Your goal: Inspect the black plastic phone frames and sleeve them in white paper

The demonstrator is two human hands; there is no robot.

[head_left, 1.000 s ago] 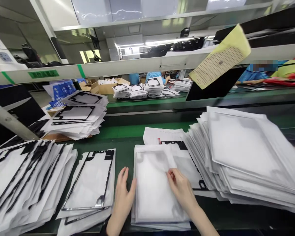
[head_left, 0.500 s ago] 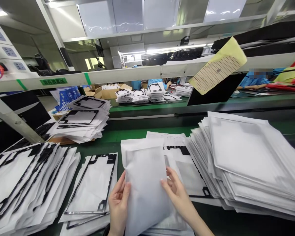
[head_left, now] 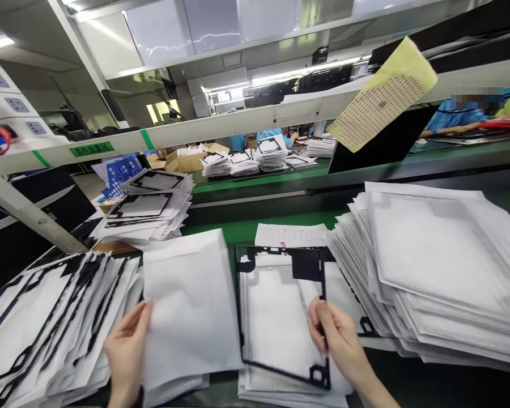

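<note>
My left hand [head_left: 130, 343] pinches the left edge of a white translucent sleeve [head_left: 187, 311], held over the small pile of frames left of centre and covering most of it. On the right, my right hand [head_left: 335, 328] grips the right side of a thin black rectangular frame [head_left: 308, 265], its fingers closed round the bar. That frame is tilted up, with a broad black patch at its top right corner and a small cut-out at its lower right. Beneath it lies a stack of white sleeves [head_left: 276, 391], partly seen through the frame's opening.
Framed sheets lean in a fanned pile [head_left: 46, 317] at left. A tall stack of filled sleeves [head_left: 433, 243] stands at right. Behind are another pile [head_left: 148, 207], a printed paper [head_left: 291, 233] and a shelf rail [head_left: 221, 122] with a yellow card [head_left: 385, 96]. People in blue work beyond.
The sleeve has moved left in my left hand, off the central stack. The black frame is now out of the sleeve and in my right hand. The view has shifted slightly.
</note>
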